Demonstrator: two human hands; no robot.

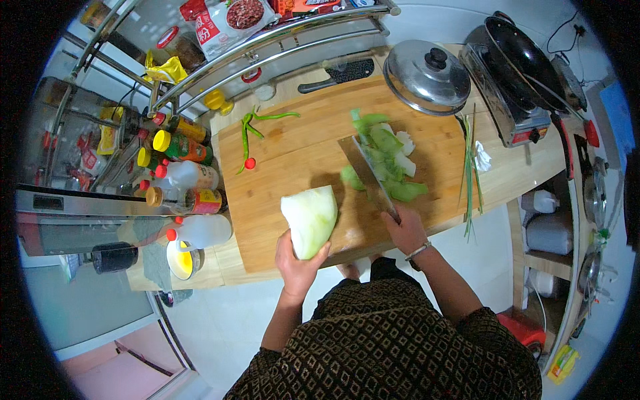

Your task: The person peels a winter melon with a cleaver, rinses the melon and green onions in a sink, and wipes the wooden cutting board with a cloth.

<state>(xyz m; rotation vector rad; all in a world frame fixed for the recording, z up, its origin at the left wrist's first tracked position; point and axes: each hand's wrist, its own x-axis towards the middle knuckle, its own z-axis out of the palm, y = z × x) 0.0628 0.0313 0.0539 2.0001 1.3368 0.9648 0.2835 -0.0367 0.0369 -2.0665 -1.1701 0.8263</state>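
Note:
My left hand [300,262] grips a large piece of peeled, pale green-white melon or gourd [312,215] at its lower end, over the near part of a wooden cutting board [285,155]. In my right hand [407,230] is the handle of a cleaver [367,172], its broad blade pointing away from me and to the left. Green peelings [387,145] with some whitish pieces lie in a heap beside and partly behind the blade. Green chili peppers [246,132] and a small red round thing [250,163] rest at the board's far left.
Sauce and liquid bottles [192,175] line the board's left side, with a yellow-lined bowl [181,260] nearer me. Behind the board are a black knife [340,77] and a metal pot lid [427,77]. Green stalks [470,170] cross its right edge, near a portable stove [510,110] bearing a wok [525,60].

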